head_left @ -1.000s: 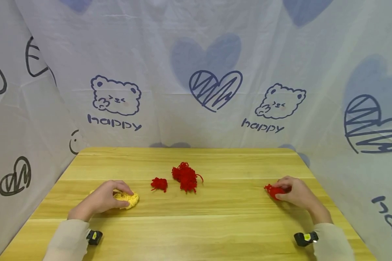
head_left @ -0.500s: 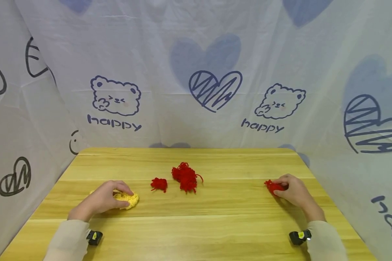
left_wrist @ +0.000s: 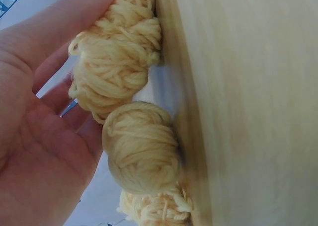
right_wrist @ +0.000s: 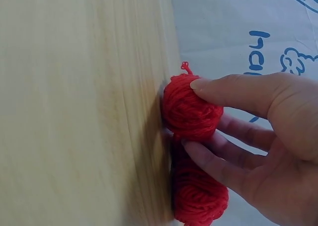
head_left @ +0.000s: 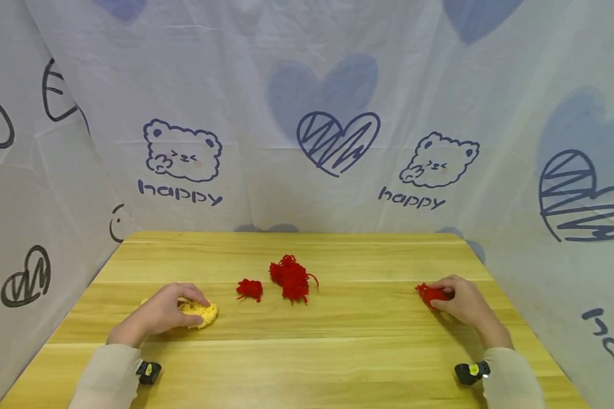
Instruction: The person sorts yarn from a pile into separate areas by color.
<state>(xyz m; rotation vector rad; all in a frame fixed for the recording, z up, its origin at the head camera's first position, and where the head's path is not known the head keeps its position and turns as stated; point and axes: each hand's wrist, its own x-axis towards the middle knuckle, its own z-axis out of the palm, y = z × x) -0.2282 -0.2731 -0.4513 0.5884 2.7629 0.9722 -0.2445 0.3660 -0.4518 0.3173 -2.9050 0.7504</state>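
Observation:
My left hand (head_left: 166, 309) rests at the table's left, thumb and fingers round a yellow yarn ball (head_left: 199, 312). In the left wrist view, that loosely wound ball (left_wrist: 119, 57) lies between thumb and fingers. A rounder yellow ball (left_wrist: 141, 146) sits beside it, and a third yellow ball (left_wrist: 156, 206) is partly cut off by the frame. At the table's right, my right hand (head_left: 463, 301) pinches a red yarn ball (head_left: 431, 295). The right wrist view shows that ball (right_wrist: 191, 107) touched by thumb and fingers, with a second red ball (right_wrist: 198, 193) beside it under the fingers.
Between the hands lie a small red yarn clump (head_left: 249, 289) and a larger red yarn pile (head_left: 290, 278) with loose strands. The wooden table (head_left: 307, 363) ends at a white printed curtain (head_left: 256, 170) behind and at both sides.
My right hand has shifted slightly left and its fingers sit more closely on the red yarn ball. The left hand and the yellow yarn ball look unmoved.

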